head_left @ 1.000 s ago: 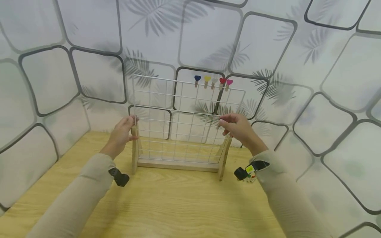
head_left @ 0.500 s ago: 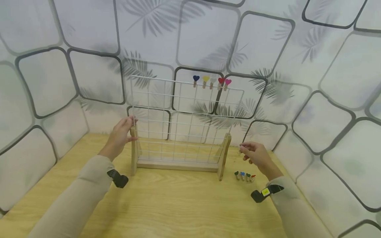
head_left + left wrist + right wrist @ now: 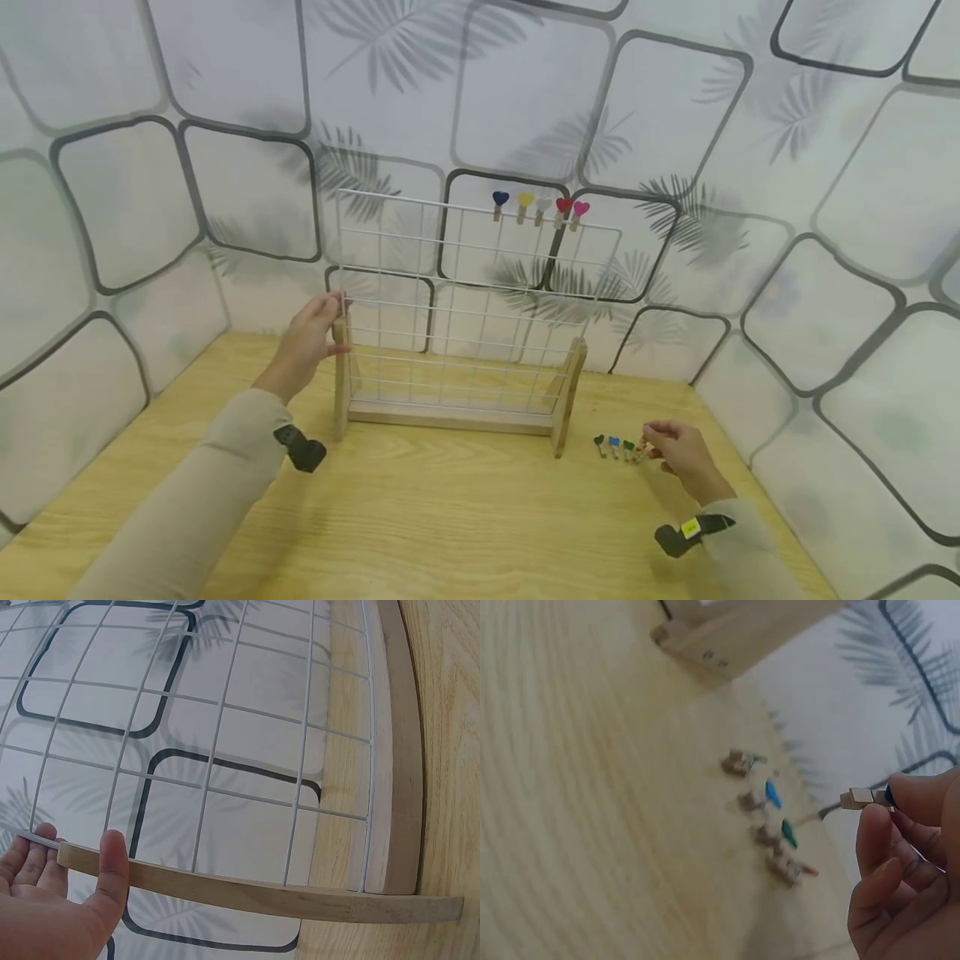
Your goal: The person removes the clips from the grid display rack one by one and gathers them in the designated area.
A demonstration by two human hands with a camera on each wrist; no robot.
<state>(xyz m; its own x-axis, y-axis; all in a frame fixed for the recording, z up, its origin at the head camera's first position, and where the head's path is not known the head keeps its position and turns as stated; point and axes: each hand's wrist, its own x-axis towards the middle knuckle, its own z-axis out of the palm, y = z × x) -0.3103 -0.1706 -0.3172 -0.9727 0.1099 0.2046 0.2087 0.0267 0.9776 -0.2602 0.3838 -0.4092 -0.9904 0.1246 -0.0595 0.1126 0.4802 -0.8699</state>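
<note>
A white wire grid rack (image 3: 442, 333) on wooden supports stands on the table. My left hand (image 3: 303, 337) grips its left side; in the left wrist view the thumb (image 3: 113, 859) lies on the wooden side post (image 3: 225, 895) and the fingers lie along the grid's edge wire. My right hand (image 3: 682, 458) is low on the right, pinching a small wooden clothespin (image 3: 866, 797) with a dark blue tip between thumb and fingers. Beside it on the table lie several heart clothespins: green (image 3: 789, 832), blue (image 3: 772, 793), red (image 3: 791, 868) and another green (image 3: 599, 440).
Along the grid's top wire sit several heart clothespins, among them dark blue (image 3: 500, 200), yellow (image 3: 525, 202), red (image 3: 564, 205) and pink (image 3: 581, 208). A patterned wall covering (image 3: 525, 100) rises close behind the rack and along both sides of the wooden table (image 3: 450, 517).
My right hand has moved from the grid's right side down and to the right, to the clothespins on the table. The left hand has stayed on the rack.
</note>
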